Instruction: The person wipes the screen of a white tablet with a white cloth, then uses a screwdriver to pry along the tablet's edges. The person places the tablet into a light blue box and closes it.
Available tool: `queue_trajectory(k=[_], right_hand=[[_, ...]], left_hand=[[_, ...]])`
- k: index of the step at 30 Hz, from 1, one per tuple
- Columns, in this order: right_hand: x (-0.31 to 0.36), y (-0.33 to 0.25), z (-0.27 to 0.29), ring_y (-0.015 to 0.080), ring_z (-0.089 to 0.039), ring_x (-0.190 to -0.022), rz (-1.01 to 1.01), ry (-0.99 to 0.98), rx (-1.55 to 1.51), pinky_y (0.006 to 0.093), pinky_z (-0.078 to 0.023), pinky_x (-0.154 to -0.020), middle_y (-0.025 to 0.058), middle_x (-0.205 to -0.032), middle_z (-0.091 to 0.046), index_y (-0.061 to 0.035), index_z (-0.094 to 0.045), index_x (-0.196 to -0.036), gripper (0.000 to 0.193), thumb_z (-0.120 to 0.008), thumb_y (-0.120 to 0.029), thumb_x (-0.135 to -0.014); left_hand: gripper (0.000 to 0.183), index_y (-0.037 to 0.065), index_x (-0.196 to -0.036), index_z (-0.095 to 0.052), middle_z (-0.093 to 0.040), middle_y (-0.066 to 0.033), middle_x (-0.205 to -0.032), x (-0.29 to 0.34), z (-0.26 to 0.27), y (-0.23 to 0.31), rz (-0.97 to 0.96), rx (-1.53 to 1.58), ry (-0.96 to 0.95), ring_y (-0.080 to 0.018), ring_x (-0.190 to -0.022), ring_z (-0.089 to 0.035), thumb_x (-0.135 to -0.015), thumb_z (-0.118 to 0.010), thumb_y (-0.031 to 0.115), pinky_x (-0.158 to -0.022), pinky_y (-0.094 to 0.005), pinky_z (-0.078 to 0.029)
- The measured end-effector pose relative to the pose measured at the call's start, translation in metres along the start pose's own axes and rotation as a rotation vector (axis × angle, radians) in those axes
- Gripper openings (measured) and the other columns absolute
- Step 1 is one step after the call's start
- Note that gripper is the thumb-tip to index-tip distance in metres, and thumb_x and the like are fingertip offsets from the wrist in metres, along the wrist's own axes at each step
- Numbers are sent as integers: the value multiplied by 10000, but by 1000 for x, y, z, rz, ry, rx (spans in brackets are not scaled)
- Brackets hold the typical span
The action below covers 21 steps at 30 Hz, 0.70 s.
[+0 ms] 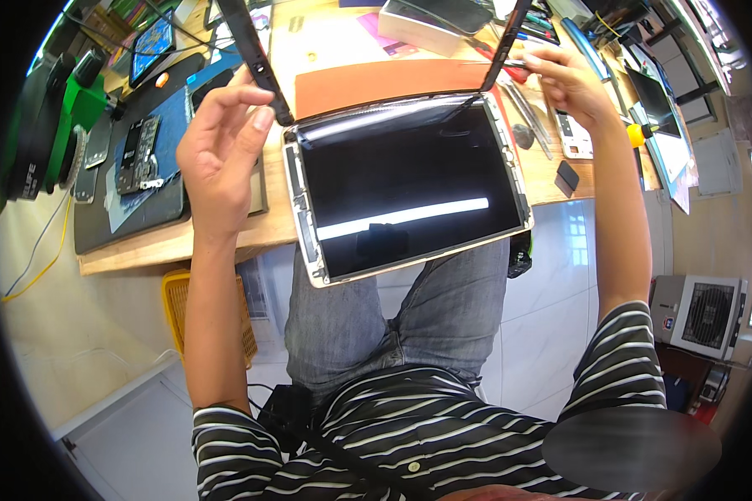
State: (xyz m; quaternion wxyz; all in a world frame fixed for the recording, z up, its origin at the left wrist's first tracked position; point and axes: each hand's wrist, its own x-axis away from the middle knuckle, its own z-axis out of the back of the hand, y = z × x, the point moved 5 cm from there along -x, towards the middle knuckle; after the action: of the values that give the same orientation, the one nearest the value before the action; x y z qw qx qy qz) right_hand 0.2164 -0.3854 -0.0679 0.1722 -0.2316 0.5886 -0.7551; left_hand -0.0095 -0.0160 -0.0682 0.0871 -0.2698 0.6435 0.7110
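Observation:
A tablet [409, 167] with its dark display bared and a pale metal rim lies tilted at the table's front edge, partly over my lap. Its front glass panel [255, 63], clear with black borders, is raised at the far side. My left hand [226, 142] has its thumb and fingertips closed on this panel's left border. Across from it, my right hand [570, 88] pinches a slim dark tool [516, 63] by the panel's right border; the tool's exact kind is unclear. An orange sheet [376, 83] lies on the table behind the tablet.
To the left, a circuit board [139, 154] rests on a dark mat. Metal tweezers [526, 113] and a white phone part [573, 134] lie at the right, near a yellow-tipped tool [639, 134]. A white box [430, 25] stands at the back. A yellow basket [175, 309] sits below the table.

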Motion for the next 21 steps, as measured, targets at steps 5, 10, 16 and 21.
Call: queue_trajectory(k=[5,10,16,21], right_hand=[[54,13,56,-9,-358,-487,2,299,31,171,-257,-421,60,-894,-715,-5,-719,-1177,292,-715,-204,-963],[102,3,78,-8,-381,-469,52,399,74,176,-257,-407,79,-874,-706,32,-725,-1142,285,-707,-189,-964],[118,-63,10,-11,-354,-439,169,359,203,170,-242,-404,65,-749,-675,35,-738,-1099,282,-725,-196,-938],[97,-112,-86,-23,-393,-470,294,199,303,168,-245,-419,44,-770,-708,2,-766,-1036,255,-747,-224,-920]], left_hand=[[145,-33,-1117,-645,-649,-96,-1185,1,-8,3,31,-46,-30,-152,-1162,-602,-981,-659,15,-1067,-342,-483],[163,-17,-1120,-671,-603,-178,-1378,0,-7,-3,29,-31,-54,-210,-1287,-579,-959,-686,4,-1106,-400,-478],[204,14,-1135,-709,-468,-253,-1549,1,-7,-11,36,-48,-59,-268,-1374,-536,-934,-739,27,-1139,-461,-447],[269,29,-1139,-725,-440,-318,-1542,2,-7,-12,25,-44,-59,-340,-1442,-463,-888,-807,80,-1153,-483,-432]])
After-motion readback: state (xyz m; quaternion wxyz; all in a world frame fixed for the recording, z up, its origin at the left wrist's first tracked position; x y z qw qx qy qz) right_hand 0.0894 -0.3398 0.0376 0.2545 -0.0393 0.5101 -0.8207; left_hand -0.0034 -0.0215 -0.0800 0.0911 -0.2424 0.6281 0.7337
